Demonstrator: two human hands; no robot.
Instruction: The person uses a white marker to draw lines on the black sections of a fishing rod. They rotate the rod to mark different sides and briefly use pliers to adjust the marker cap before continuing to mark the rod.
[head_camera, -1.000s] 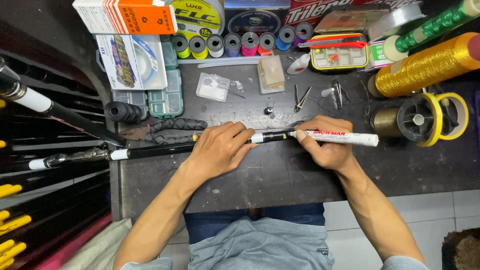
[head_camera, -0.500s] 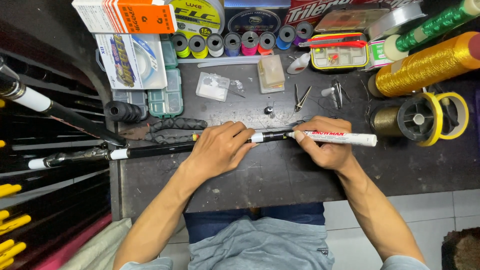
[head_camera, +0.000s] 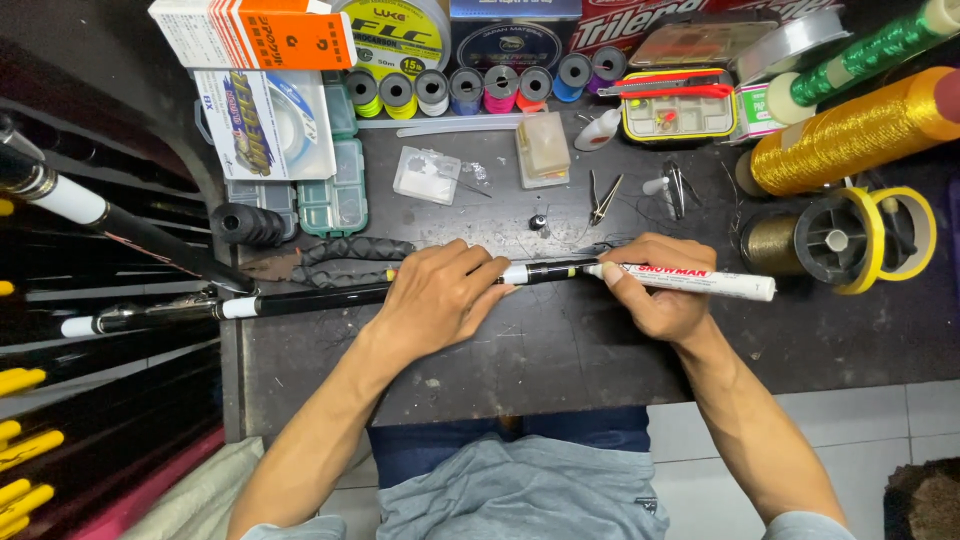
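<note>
**Head view: marker tip at rod end, both hands engaged**

Dark workbench (head_camera: 560, 350) fills mid-frame. Black fishing rod (head_camera: 310, 298) lies across centre-left of frame, extending off the bench's left edge. Left hand (head_camera: 435, 297) is wrapped over the rod, pressing it down. Right hand (head_camera: 655, 285), centre-right, pinches a white paint marker (head_camera: 700, 282), its tip touching the rod's white-banded end. Gold thread spool (head_camera: 850, 130) sits upper right.

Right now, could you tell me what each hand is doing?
Left hand: closed over the black rod, pressing it to the table.
Right hand: closed on the white marker.
</note>
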